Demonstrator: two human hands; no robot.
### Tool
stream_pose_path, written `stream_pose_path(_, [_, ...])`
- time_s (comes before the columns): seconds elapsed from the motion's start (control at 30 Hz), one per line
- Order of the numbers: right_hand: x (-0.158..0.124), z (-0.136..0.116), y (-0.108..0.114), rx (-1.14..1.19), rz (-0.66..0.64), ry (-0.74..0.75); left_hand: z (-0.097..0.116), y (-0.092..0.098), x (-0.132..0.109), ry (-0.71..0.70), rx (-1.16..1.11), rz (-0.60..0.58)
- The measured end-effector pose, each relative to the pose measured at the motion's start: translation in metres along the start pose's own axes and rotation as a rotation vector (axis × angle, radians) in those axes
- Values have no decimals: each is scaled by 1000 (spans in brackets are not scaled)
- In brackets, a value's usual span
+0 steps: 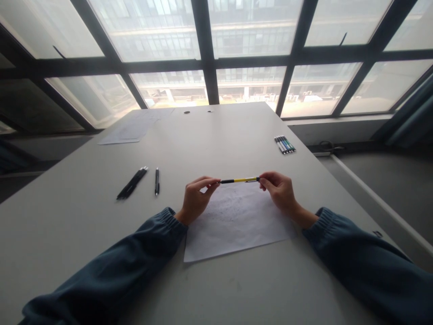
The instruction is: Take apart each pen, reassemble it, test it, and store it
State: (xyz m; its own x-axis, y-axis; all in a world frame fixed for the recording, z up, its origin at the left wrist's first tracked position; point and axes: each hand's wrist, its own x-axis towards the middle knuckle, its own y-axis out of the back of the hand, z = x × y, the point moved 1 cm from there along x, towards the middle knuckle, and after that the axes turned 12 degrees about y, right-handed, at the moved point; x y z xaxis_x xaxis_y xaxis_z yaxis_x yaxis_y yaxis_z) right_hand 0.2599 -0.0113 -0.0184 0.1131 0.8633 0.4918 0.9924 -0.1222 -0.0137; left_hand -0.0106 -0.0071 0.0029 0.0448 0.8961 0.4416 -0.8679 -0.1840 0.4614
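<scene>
And it's the left hand (199, 197) pinching one end of the yellow pen (241, 180), right hand (280, 190) pinching the other, over the paper (243, 225)! Black pens (132, 183) lie to the paper's left.

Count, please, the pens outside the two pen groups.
2: a yellow pen, held between the left hand and the right hand; a black pen on the table, beside the dark group.
</scene>
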Motion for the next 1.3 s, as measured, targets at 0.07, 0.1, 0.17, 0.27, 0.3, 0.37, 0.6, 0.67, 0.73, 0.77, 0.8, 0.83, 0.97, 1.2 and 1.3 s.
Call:
stream_pose_path(0.07, [0,0,0,-3,-2,2,0,0,0,3,2,-7])
stream_pose_path(0.1, [0,0,0,-7,-1,3,0,0,0,6,3,-10])
stream_pose_path(0.17, [0,0,0,-19,-1,4,0,0,0,8,0,-13])
stream_pose_path(0.27, [0,0,0,-26,2,6,-1,0,0,11,-5,-12])
stream_pose_path(0.3, [0,0,0,-26,3,7,-1,0,0,11,-5,-12])
stream_pose_path(0.37, [-1,1,0,-24,5,5,0,0,0,10,-2,-14])
stream_pose_path(0.6, [-1,0,0,-22,-5,18,0,0,0,2,-3,-16])
stream_pose_path(0.67, [-1,0,0,-24,-10,23,0,0,0,4,-2,-13])
stream_pose_path(0.73, [-1,0,0,-28,-12,22,0,0,0,5,4,-10])
stream_pose_path(0.77, [-1,0,0,-29,-12,21,0,1,0,4,7,-8])
stream_pose_path(0.8, [-1,0,0,-29,-11,21,0,1,0,3,9,-7])
stream_pose_path(0.83, [-1,0,1,-29,-12,22,0,1,-1,2,8,-10])
stream_pose_path(0.97, [-1,0,0,-18,-13,26,-1,1,0,-3,-2,-21])
stream_pose_path(1.2, [-1,3,0,7,-8,34,-4,0,0,-40,-6,-9])
stream_pose_path(1.3, [-1,3,0,6,-11,37,-5,0,0,-45,-7,-11])
